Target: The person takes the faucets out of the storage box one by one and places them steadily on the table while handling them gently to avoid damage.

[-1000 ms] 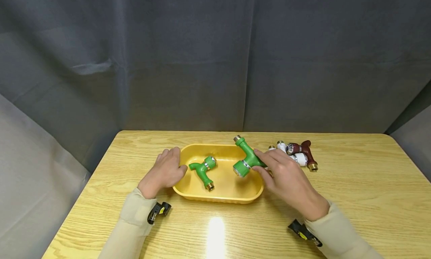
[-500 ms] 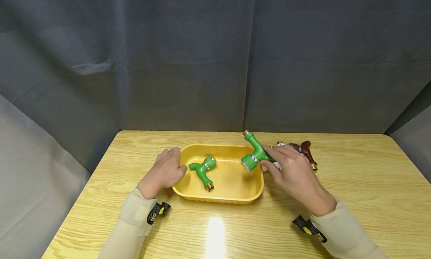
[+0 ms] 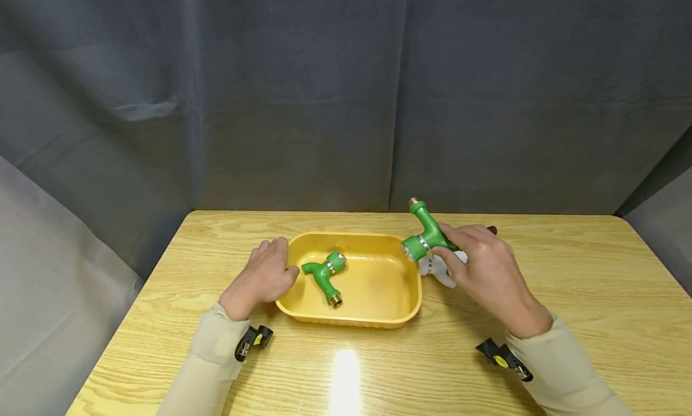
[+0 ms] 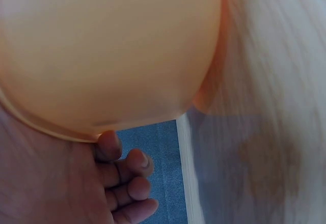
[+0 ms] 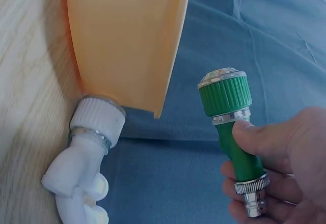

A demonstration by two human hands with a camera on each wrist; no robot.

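Note:
My left hand (image 3: pixel 262 278) grips the left end of a yellow plastic tub (image 3: pixel 348 322), its fingers curled at the rim in the left wrist view. Inside the tub, towards its left, lies a green tap (image 3: pixel 324 275) with a brass threaded end. My right hand (image 3: pixel 489 275) pinches another green tap (image 3: pixel 429 230) between thumb and fingers, raised above the tub's right end. The right wrist view shows its ribbed green knob (image 5: pixel 225 94) and a metal hose fitting (image 5: pixel 253 198). Below that hand, a white tap (image 5: pixel 86 147) lies on the table against the tub.
Just a dark tip of a brown tap (image 3: pixel 492 230) shows behind my right hand. The wooden table (image 3: pixel 573 296) ends at a grey curtain (image 3: pixel 292 104) along the back. More grey cloth (image 3: pixel 48 296) hangs at the left.
The right hand has moved right and upward with the green tap, away from over the tub's middle. It now covers most of the brown tap. My left hand stays at the rim.

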